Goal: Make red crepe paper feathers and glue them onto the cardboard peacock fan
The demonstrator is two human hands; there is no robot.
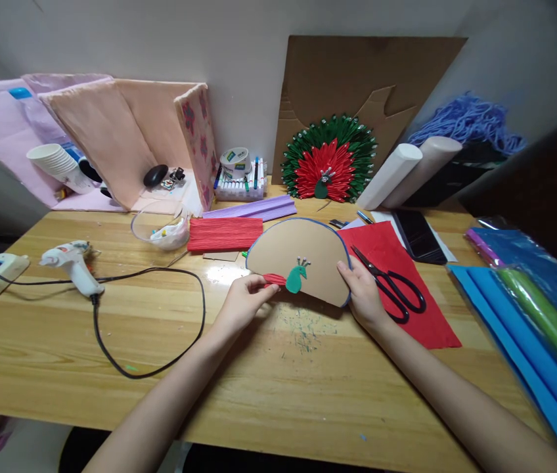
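Note:
A brown cardboard half-disc [303, 253] with a blue edge lies on the wooden table [268, 387], with a small green peacock body [296, 277] stuck near its lower edge. My left hand [242, 303] pinches a small red piece [274, 279] against the disc just left of the peacock. My right hand [363, 297] grips the disc's lower right edge, fingers curled on it.
Black scissors [393, 286] lie on a red sheet [406, 289] to the right. A glue gun [72, 261] with a looping black cable lies at left. A stack of red strips [224, 234], a finished peacock fan [328, 159], a phone [417, 236] and coloured foam sheets [529, 315] surround the work.

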